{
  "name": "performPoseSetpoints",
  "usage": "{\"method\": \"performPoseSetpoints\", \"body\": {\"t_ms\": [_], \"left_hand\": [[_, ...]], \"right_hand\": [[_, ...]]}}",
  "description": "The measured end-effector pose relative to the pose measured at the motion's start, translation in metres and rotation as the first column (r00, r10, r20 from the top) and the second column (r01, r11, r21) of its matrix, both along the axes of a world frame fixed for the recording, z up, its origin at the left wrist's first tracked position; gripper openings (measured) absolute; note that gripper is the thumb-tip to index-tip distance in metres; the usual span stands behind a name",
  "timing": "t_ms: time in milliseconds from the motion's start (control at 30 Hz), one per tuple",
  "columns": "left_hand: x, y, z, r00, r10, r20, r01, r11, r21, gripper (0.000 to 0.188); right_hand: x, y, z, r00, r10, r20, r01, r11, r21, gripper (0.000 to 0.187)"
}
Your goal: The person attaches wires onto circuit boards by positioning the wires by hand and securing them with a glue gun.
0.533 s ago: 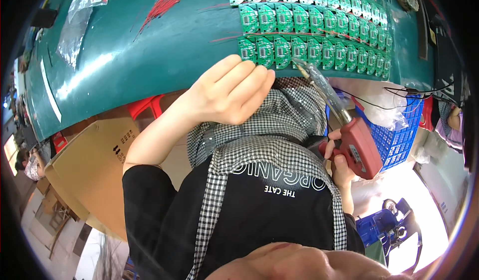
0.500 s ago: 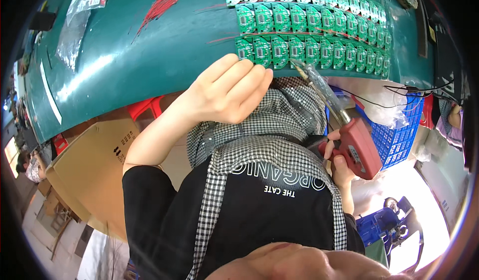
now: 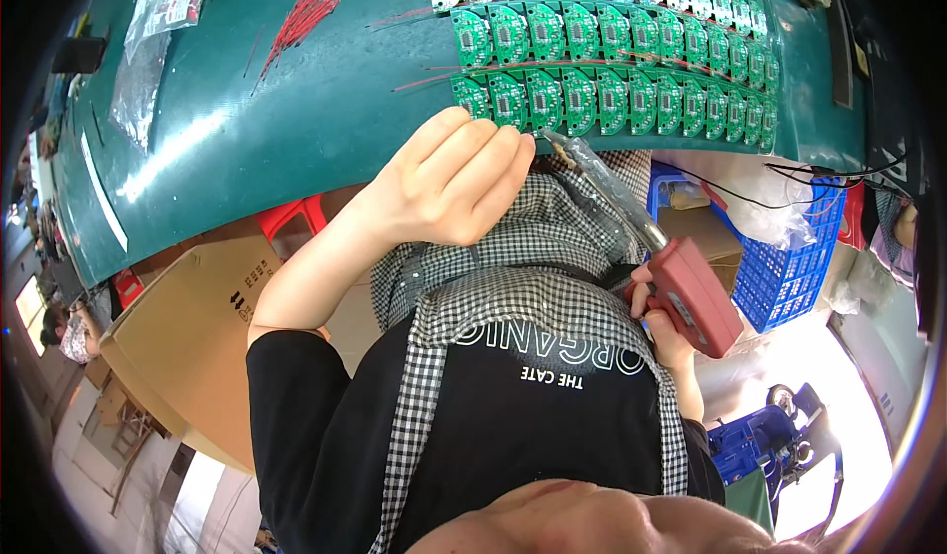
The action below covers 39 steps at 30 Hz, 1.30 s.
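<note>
The right hand (image 3: 663,319) has its grip closed around the red handle of an iron (image 3: 649,233), which slants up and left so that its tip sits just beside the left fingertips. The left hand (image 3: 446,181) is raised at the near edge of the surface (image 3: 237,149), its fingers curled; the thumb side is hidden, so how far that grip is closed, and on what, I cannot tell. Beyond it, green boards (image 3: 545,100) lie in three rows, with red wires (image 3: 301,21) bunched to their left.
</note>
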State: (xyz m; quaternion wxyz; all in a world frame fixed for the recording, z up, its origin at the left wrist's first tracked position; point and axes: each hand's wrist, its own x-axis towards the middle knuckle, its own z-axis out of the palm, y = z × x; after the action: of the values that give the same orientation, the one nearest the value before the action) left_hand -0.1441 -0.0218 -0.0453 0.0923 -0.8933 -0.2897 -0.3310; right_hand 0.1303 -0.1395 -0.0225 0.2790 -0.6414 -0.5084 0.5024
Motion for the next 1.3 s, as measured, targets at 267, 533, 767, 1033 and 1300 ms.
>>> {"method": "performPoseSetpoints", "body": {"t_ms": [267,533,767,1033,1300], "left_hand": [[-0.001,0.002,0.003,1.000,-0.018,-0.024,0.017,0.999,-0.048,0.021],[-0.001,0.003,0.003,0.999,-0.037,-0.010,0.037,0.997,-0.074,0.023],[-0.002,0.002,0.004,0.999,-0.038,-0.031,0.035,0.996,-0.084,0.023],[-0.003,0.003,0.005,0.998,-0.045,-0.034,0.041,0.995,-0.093,0.023],[-0.002,0.005,0.004,0.998,-0.044,-0.032,0.042,0.996,-0.073,0.023]], "right_hand": [[0.010,-0.005,-0.009,0.985,0.074,-0.153,-0.061,0.994,0.089,0.043],[0.016,-0.007,-0.016,0.977,0.209,-0.045,-0.195,0.958,0.212,0.053],[0.010,-0.007,-0.014,0.990,0.135,-0.049,-0.116,0.954,0.276,0.057],[0.006,-0.004,-0.005,0.997,0.077,0.009,-0.078,0.984,0.160,0.040],[0.003,-0.002,-0.002,0.996,0.014,-0.083,-0.006,0.996,0.094,0.041]]}}
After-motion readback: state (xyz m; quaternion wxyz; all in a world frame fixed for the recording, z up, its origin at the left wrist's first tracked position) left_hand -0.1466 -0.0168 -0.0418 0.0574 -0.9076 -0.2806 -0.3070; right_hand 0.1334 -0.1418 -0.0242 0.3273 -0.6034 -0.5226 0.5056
